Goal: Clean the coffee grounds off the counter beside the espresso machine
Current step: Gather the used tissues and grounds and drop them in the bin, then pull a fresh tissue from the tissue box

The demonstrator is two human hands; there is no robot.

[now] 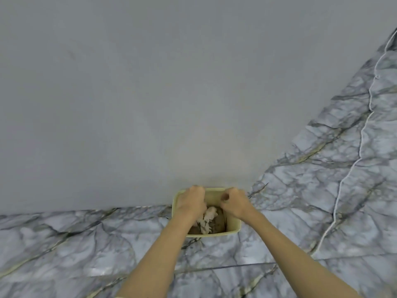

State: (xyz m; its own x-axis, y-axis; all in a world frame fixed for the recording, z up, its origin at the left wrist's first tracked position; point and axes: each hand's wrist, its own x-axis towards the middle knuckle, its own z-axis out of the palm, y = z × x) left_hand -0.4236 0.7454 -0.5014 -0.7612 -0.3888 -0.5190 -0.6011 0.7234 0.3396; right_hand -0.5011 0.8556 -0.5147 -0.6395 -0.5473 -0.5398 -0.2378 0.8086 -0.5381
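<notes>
A small pale yellow bin [233, 224] stands on the floor against the grey wall. Inside it lie brown coffee grounds [219, 222] and a crumpled white paper towel [209, 216]. My left hand [191, 203] hangs over the bin's left side with its fingers curled down, and the paper towel comes out from under its palm. Over the bin's right side my right hand [235, 204] is closed into a loose fist, with a small dark brown patch showing at the thumb. The counter and the espresso machine are out of view.
A plain grey wall [150, 93] fills the upper part of the view. A marble-patterned floor [322, 190] with grey and yellowish veins runs around the bin to the left, right and front.
</notes>
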